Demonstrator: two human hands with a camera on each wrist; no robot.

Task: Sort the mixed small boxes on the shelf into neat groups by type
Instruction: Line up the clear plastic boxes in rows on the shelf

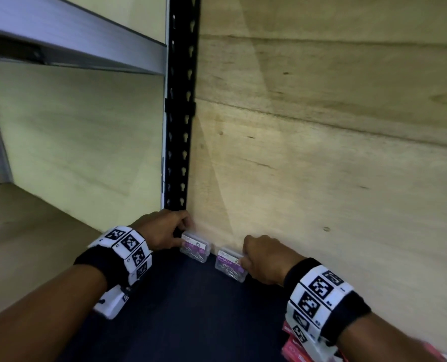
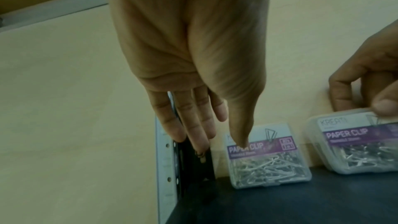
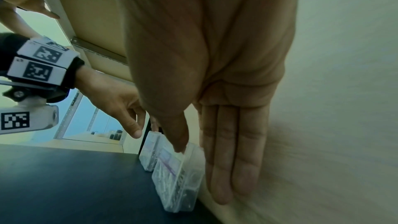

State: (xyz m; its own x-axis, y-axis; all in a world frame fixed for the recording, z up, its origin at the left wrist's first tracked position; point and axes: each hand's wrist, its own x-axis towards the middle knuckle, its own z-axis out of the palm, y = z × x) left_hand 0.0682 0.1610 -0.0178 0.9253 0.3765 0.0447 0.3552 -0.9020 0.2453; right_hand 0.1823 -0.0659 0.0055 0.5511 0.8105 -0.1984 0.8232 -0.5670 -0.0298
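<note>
Two clear paper clip boxes with purple labels stand at the back of the dark shelf (image 1: 191, 309), against the plywood wall. The left box (image 1: 195, 248) (image 2: 269, 159) sits in the corner by the black upright. My left hand (image 1: 183, 233) (image 2: 219, 142) reaches it with straight fingers; the thumb tip lies at its label and the fingers pass beside the upright. The right box (image 1: 229, 265) (image 2: 355, 146) (image 3: 176, 181) is pinched by my right hand (image 1: 244, 254) (image 3: 202, 173), thumb on its front, fingers behind it along the wall.
The black slotted upright (image 1: 182, 126) closes the left corner and the plywood wall (image 1: 321, 152) the back. Red and pink boxes (image 1: 295, 346) lie under my right wrist at the shelf's near right. A grey shelf beam (image 1: 73, 40) runs overhead at left.
</note>
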